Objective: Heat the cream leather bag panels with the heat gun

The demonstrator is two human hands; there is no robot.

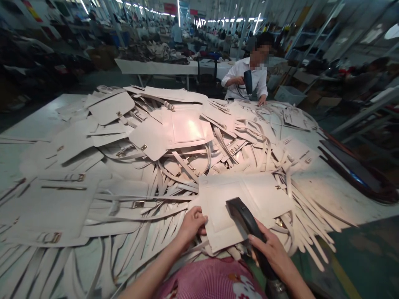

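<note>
Two hands on one flat cream panel (249, 203): left hand (191, 224) pinches its edge, right hand (276, 253) grips one dark, blunt-nosed tool (245, 218). Dozens of smooth panels and straps (149, 137) heaped behind.

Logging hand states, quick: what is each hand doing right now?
Left hand: closed on the edge of the white bag panel.
Right hand: closed around the black heat gun, nozzle over the panel.

The left hand (191, 224) pinches the near edge of a pale leather panel (246, 203) atop the heaped worktop (336, 195), while the right hand (274, 253) grips a black heat tool (246, 220) over it
</note>
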